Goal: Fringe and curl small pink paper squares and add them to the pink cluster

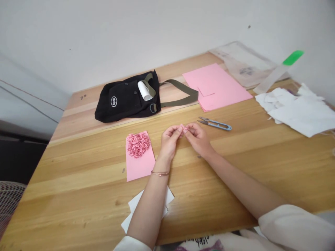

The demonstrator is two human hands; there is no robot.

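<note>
My left hand (170, 140) and my right hand (198, 137) meet over the middle of the wooden table (78, 181). Both pinch a small pink paper piece (184, 128) between their fingertips. Left of my hands lies a pink paper strip (140, 165) bearing a heap of little pink paper curls (138, 144). Thread snips (215, 123) rest just right of my right hand. A thin bracelet circles my left wrist.
A black bag (125, 99) with an olive strap and a white roll (144, 90) lies at the back. Pink sheets (216, 85) sit at back right, white papers (300, 108) at far right, a white sheet (134, 209) under my left forearm.
</note>
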